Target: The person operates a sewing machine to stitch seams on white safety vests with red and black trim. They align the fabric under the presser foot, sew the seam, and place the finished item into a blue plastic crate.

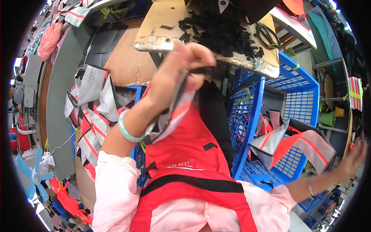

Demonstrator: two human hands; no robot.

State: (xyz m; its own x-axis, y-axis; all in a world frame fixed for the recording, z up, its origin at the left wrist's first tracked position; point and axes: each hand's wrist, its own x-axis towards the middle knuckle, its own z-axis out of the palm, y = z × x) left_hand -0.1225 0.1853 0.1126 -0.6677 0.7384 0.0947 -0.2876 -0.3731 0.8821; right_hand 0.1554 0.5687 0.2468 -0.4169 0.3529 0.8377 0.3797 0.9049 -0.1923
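My left hand (181, 69), a pale green bangle on its wrist, is raised in front of the table's near edge. Its fingers are curled round a grey fabric strip (178, 116) with a red stripe and black edging, which hangs down along the forearm. Far to the right, my right arm is stretched out and the right hand (353, 158) is blurred, its fingers apparently spread and nothing seen in them. A folded grey and red fabric band (297, 147) hangs over the blue crate (253, 127), apart from that hand.
Many small black fabric pieces (222, 33) are heaped on the worn wooden tabletop (154, 31), with black-handled scissors (267, 34) at its right. Grey and red bands (94, 112) pile up at left. A blue fan (35, 177) stands lower left. A red apron (193, 154) covers my lap.
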